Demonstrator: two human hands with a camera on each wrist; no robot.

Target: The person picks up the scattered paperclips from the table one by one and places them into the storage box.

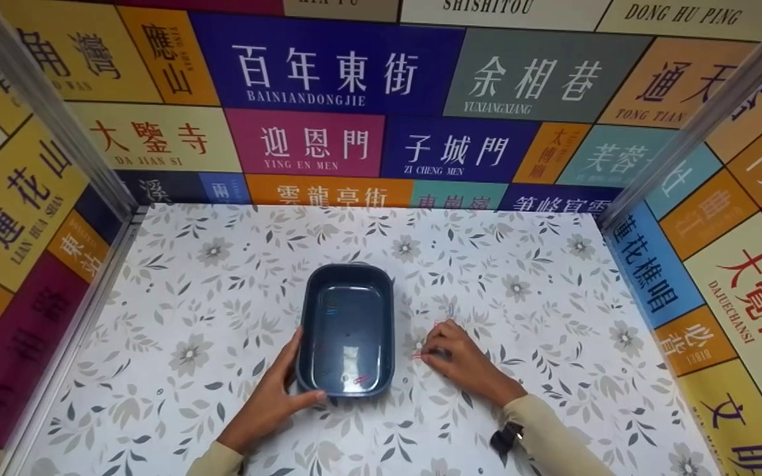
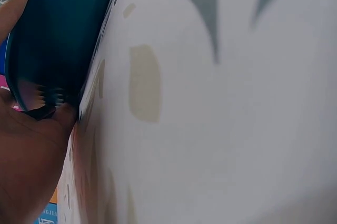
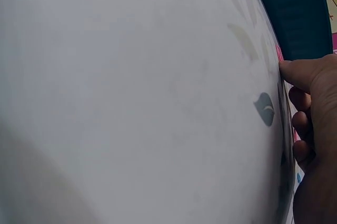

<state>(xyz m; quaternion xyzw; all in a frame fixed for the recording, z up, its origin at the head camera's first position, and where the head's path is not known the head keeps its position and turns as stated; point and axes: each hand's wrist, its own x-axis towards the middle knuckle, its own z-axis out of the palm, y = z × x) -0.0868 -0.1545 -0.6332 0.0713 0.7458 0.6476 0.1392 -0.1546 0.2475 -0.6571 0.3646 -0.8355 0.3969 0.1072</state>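
A dark blue rectangular container (image 1: 346,344) stands on the table. My left hand (image 1: 275,396) holds its near left corner, the thumb over the near rim and the fingers along the left wall. Inside lies a small red paper clip (image 1: 361,379) near the front. Right of the container, my right hand (image 1: 464,360) pinches another thin red paper clip (image 1: 418,356) at the table surface. The right wrist view shows the thumb tip against this red clip (image 3: 279,53), other fingers curled in. Just beyond the hand lies a small blue clip (image 1: 451,309); a bit of red shows beside the fingers.
A white cloth with grey flowers and leaves covers the table (image 1: 189,291). Colourful panels with Chinese lettering (image 1: 328,66) stand at the back and both sides, joined by metal corner posts (image 1: 698,112). A dark band (image 1: 507,437) sits on my right wrist.
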